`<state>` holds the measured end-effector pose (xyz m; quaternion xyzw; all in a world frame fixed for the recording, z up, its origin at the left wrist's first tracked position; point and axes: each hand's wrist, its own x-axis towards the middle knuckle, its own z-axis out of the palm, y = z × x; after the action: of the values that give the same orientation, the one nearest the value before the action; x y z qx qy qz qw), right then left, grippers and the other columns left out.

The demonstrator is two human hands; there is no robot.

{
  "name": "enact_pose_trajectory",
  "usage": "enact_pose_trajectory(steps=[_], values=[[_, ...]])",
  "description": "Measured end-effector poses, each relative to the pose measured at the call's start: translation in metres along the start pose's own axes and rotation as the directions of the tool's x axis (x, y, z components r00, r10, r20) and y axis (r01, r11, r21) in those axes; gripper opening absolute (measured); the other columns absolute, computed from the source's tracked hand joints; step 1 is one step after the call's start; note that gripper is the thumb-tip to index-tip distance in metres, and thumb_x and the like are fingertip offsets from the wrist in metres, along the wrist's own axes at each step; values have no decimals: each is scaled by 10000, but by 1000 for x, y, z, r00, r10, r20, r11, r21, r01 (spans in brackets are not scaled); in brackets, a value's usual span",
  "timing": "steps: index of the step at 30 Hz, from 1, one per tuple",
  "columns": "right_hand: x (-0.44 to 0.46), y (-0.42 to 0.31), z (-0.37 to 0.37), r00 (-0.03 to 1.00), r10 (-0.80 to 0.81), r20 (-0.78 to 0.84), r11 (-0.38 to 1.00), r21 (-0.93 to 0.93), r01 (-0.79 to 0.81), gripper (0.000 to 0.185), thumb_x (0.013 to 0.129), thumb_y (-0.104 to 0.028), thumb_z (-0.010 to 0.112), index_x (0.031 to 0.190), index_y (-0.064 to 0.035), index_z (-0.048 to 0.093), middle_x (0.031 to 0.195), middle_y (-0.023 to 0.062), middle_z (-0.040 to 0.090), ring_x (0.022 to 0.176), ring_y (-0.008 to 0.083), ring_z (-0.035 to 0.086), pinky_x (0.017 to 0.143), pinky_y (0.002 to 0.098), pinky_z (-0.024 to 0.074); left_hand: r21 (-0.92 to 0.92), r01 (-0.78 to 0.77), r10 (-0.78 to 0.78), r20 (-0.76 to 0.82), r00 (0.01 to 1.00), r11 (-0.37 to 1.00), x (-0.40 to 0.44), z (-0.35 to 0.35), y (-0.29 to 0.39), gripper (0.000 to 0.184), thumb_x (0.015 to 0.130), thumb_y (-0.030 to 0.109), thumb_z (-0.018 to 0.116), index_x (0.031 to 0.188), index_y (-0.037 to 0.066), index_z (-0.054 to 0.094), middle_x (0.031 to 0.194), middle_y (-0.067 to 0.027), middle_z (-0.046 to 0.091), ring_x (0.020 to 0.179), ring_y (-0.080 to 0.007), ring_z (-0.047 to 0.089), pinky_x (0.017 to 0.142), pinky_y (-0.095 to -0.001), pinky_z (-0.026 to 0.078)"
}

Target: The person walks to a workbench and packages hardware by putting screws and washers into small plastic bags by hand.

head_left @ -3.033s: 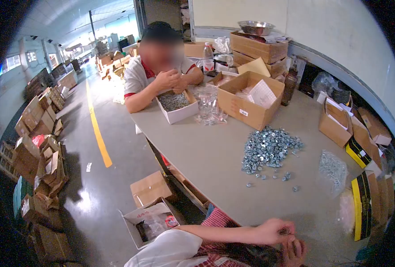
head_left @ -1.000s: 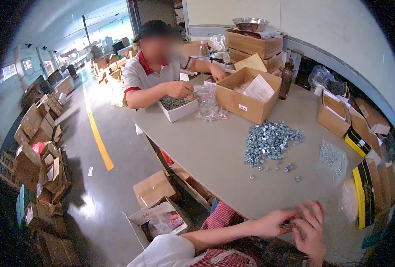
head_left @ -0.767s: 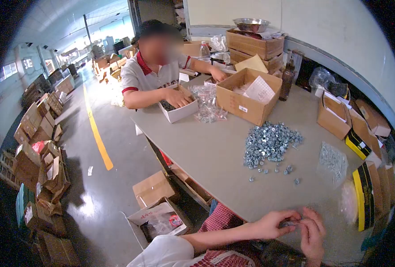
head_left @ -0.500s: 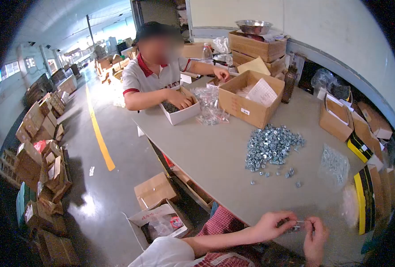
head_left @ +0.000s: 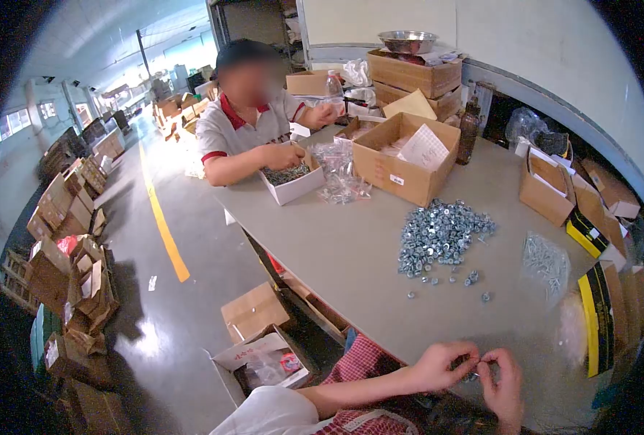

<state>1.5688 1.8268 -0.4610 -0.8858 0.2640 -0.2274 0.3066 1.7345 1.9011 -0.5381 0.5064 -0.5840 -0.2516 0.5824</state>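
Observation:
Near the table's front edge, my left hand [head_left: 444, 366] and my right hand [head_left: 503, 380] meet fingertip to fingertip. Both are pinched on something small, part of it shiny, which the fingers mostly hide. Beyond them on the grey table [head_left: 336, 254] lies a heap of small silvery metal pieces [head_left: 442, 235], with several loose ones in front of it. To the right of the heap is a clear bag of screws [head_left: 545, 267].
Across the table a co-worker [head_left: 246, 130] has one hand at a white box of small parts [head_left: 296, 190]. Small clear bags [head_left: 344, 174], a cardboard box [head_left: 402, 163] and a brown bottle [head_left: 468, 130] stand behind the heap. Boxes [head_left: 547, 185] line the right side.
My hands, apart with a small clear item between them half a second ago, have come together at the fingertips. The co-worker's hand has lifted slightly from the white box's contents.

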Motion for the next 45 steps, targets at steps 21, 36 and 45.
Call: enact_pose_trajectory(steps=[21, 36, 45], values=[[-17, 32, -5, 928, 312, 204, 394, 861, -322, 494, 1034, -390, 489, 1259, 44, 563, 1173, 170, 668, 998, 263, 691, 889, 384, 543, -701, 298, -412, 7, 911, 647, 18, -6, -6, 83, 945, 90, 602, 959, 15, 635, 927, -69, 657, 790, -169, 645, 637, -335, 585], [-26, 42, 16, 959, 246, 140, 417, 878, -236, 248, 934, -191, 668, 1091, -1, 637, 903, 90, 703, 805, 191, 690, 756, 337, 567, -659, 281, -378, -6, 926, 698, 21, 0, 8, 173, 977, 96, 576, 1083, -30, 630, 1008, -137, 692, 923, -204, 679, 741, -338, 602], [-64, 41, -15, 901, 434, -15, 363, 918, -160, 233, 897, -132, 698, 1071, 8, 632, 853, 108, 701, 730, 207, 684, 701, 349, 572, -588, 278, -352, -11, 936, 760, 17, -1, 10, 136, 984, 126, 576, 1062, 28, 629, 930, -81, 672, 914, -226, 673, 708, -317, 554]])
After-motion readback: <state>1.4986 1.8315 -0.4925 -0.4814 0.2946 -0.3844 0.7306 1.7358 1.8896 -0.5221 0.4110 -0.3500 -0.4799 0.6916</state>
